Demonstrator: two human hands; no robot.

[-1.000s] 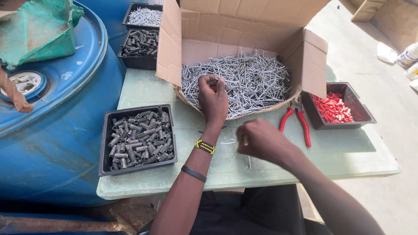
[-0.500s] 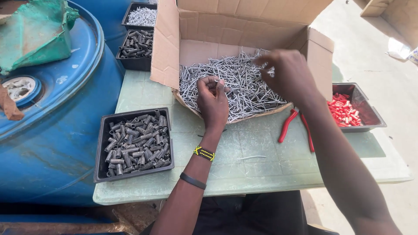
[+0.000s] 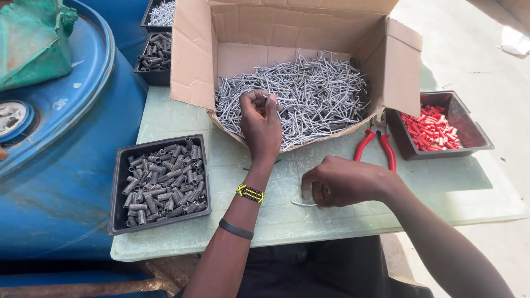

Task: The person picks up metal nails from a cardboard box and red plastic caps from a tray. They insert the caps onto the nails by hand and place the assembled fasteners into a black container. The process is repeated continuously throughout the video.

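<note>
1. Your pale green table (image 3: 182, 118) carries an open cardboard box (image 3: 243, 38) of nails at its far edge.
2. A black tray of grey sleeves (image 3: 160, 182) sits by its left edge.
3. Red-handled pliers (image 3: 378, 146) and a tray of red plugs (image 3: 439, 124) lie towards its right edge.

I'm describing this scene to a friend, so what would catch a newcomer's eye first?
First the open cardboard box at the table's far side, heaped with thin metal pins, where the left hand pinches a few at the near edge of the heap. Next, the red caps in a black tray at right, with red pliers beside it. At left, a blue drum stands against the table, next to a tray of grey sleeves.
</note>
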